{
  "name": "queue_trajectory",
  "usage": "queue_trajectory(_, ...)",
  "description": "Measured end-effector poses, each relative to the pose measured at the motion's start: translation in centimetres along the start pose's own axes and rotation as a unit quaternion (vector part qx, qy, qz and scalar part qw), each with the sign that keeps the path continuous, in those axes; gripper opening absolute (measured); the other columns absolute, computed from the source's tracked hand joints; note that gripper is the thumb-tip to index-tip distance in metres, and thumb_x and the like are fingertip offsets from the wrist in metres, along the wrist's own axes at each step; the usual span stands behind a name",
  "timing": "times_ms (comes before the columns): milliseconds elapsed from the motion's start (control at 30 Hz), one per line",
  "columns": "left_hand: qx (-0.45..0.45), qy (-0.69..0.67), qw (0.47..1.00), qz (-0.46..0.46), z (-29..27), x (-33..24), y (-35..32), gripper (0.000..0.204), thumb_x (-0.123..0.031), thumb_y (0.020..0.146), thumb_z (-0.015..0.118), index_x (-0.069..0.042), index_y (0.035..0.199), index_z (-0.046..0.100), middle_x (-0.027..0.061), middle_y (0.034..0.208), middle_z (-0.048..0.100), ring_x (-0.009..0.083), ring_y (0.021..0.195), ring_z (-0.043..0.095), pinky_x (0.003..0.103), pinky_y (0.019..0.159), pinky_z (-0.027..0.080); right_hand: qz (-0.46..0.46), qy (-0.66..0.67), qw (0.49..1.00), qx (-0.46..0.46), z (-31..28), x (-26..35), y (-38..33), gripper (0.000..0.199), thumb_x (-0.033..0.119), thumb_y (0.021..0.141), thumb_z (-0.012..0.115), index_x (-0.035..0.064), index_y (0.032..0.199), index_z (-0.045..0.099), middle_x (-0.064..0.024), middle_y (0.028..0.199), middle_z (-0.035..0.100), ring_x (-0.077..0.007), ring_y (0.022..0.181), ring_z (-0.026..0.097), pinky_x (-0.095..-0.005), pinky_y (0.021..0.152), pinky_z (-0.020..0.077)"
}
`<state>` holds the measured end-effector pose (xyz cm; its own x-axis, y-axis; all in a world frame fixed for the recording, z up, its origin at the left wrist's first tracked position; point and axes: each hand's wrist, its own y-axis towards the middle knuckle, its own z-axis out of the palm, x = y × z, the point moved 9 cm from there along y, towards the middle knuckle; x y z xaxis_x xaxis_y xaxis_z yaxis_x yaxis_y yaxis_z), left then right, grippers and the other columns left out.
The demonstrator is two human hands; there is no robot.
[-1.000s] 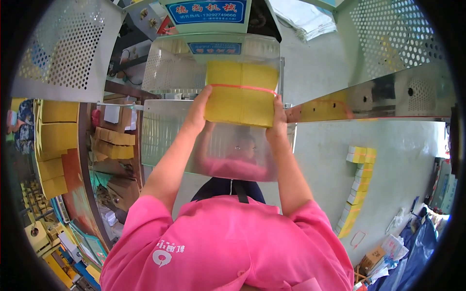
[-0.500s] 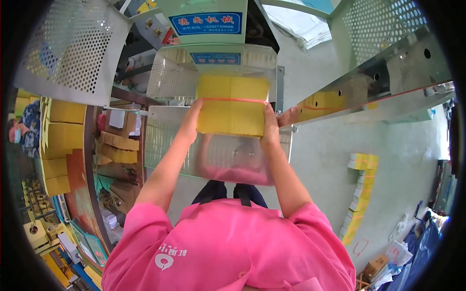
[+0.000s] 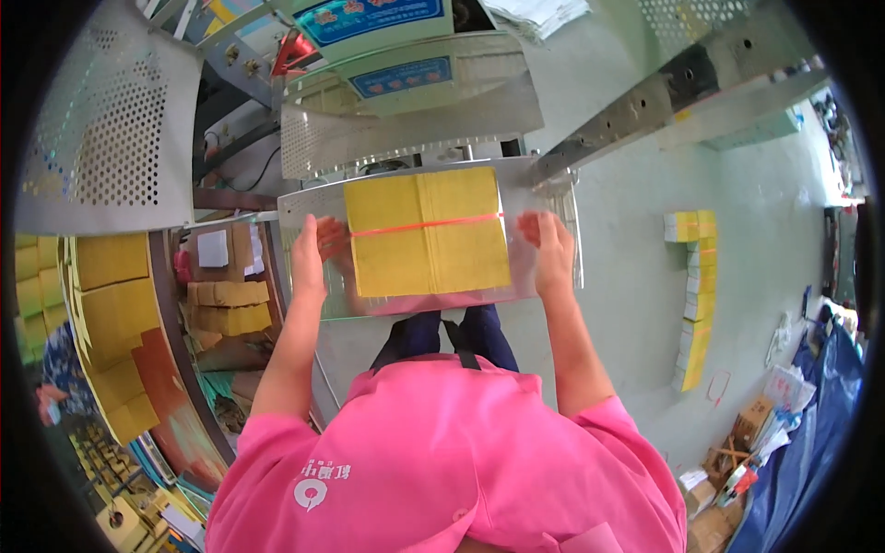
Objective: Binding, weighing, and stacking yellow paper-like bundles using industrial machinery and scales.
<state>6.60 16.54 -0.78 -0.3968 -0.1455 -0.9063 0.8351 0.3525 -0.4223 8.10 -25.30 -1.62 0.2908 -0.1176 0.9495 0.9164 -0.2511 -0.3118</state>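
Observation:
A rectangular yellow bundle (image 3: 429,263), seemingly paper or card, lies on a shiny metal shelf (image 3: 544,272) in front of me. One pink-red strap (image 3: 396,228) runs across its top from side to side. Just off the bundle's left edge is my left hand (image 3: 315,253), open, its fingers pointing inward and partly curled. On the other side my right hand (image 3: 550,249) is likewise open, a small gap between its fingertips and the bundle. Neither hand holds anything. What lies under the bundle is hidden.
Beyond the shelf stands a machine with a clear cover (image 3: 415,101) and a blue sign. A metal beam (image 3: 645,115) juts out at right. Several yellow-and-white bundles (image 3: 698,295) line the floor. At left are stacked yellow sheets (image 3: 115,309) and a person in patterned clothing (image 3: 66,373).
Both hands have let go of the bundle and moved apart. The bundle now lies nearer to me on the shelf. My view has shifted, so the machine sits higher in the picture.

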Motion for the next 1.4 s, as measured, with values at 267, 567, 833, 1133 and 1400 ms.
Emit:
queue_trajectory(267,0.164,-0.187,0.952,-0.178,5.7,9.0,-0.1,0.037,-0.030,0.099,0.042,-0.003,0.120,0.056,0.0129,0.106,0.064,0.0285,0.091,0.066,0.043,0.077,0.057,-0.072,-0.144,0.987,0.016,4.5,-6.5,-1.2,0.045,0.033,0.102,0.032,0.0070,0.130,0.056,-0.0166,0.133,0.055,-0.0295,0.126,0.050,-0.0378,0.109,0.0348)
queue_trajectory(567,0.255,0.012,0.935,-0.246,21.0,10.4,-21.4,0.045,-0.041,0.099,0.040,-0.005,0.122,0.055,0.0100,0.113,0.062,0.0266,0.100,0.063,0.040,0.081,0.053,0.071,0.197,0.970,-0.124,-17.2,-8.4,-21.4,0.042,0.026,0.102,0.045,0.0011,0.135,0.051,-0.0087,0.131,0.057,-0.0164,0.120,0.052,-0.0292,0.102,0.0386)
queue_trajectory(833,0.420,0.164,0.861,-0.237,43.3,18.7,-38.6,0.058,-0.053,0.101,0.033,-0.009,0.134,0.050,0.0081,0.129,0.057,0.0237,0.113,0.059,0.036,0.093,0.049,0.081,0.335,0.888,-0.303,-42.2,-10.2,-33.5,0.051,0.033,0.104,0.036,-0.0001,0.143,0.038,-0.0124,0.142,0.047,-0.0200,0.132,0.042,-0.0315,0.109,0.0318)
queue_trajectory(1133,0.514,0.163,0.786,-0.302,64.1,22.2,-47.4,0.061,-0.052,0.097,0.048,-0.008,0.139,0.044,0.0081,0.134,0.053,0.0222,0.122,0.052,0.038,0.100,0.045,0.041,0.376,0.866,-0.328,-62.3,-8.2,-30.0,0.052,0.037,0.104,0.040,-0.0012,0.138,0.045,-0.0105,0.131,0.054,-0.0185,0.121,0.050,-0.0309,0.101,0.0410)
queue_trajectory(1400,0.531,0.147,0.775,-0.309,84.4,29.2,-45.2,0.058,-0.045,0.094,0.056,-0.009,0.138,0.042,0.0098,0.130,0.055,0.0229,0.118,0.055,0.041,0.098,0.047,0.112,0.305,0.882,-0.342,-79.1,-10.6,-15.6,0.048,0.035,0.104,0.041,-0.0014,0.131,0.053,-0.0097,0.124,0.059,-0.0168,0.115,0.053,-0.0296,0.098,0.0428)
